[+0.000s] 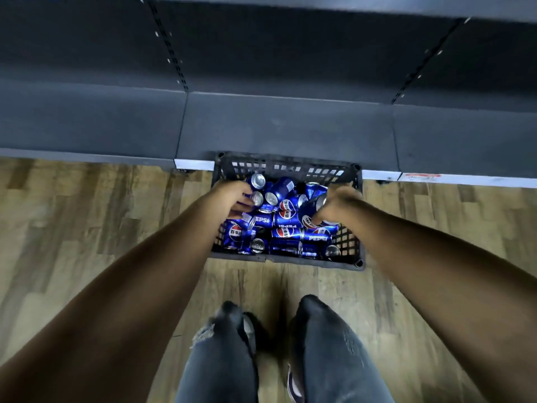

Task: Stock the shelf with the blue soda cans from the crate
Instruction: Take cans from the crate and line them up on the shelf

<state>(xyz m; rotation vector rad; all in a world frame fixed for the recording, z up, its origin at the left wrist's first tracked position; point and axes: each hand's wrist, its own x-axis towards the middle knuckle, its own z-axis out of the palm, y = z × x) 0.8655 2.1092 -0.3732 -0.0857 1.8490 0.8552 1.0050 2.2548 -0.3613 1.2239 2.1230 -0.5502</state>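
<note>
A dark lattice crate point(286, 167) sits on the floor against the grey shelf point(284, 126), heaped with blue soda cans point(286, 219) lying at mixed angles, several showing silver tops.

A shop aisle — dark slotted retail shelving point(284, 123) with price-label strips point(453, 179) over wood-look flooring point(87, 216).

Wood-plank floor point(101, 216) underfoot; grey jeans point(328, 359), ripped at knee; white price strip point(194, 164) along dark ledge.
</note>
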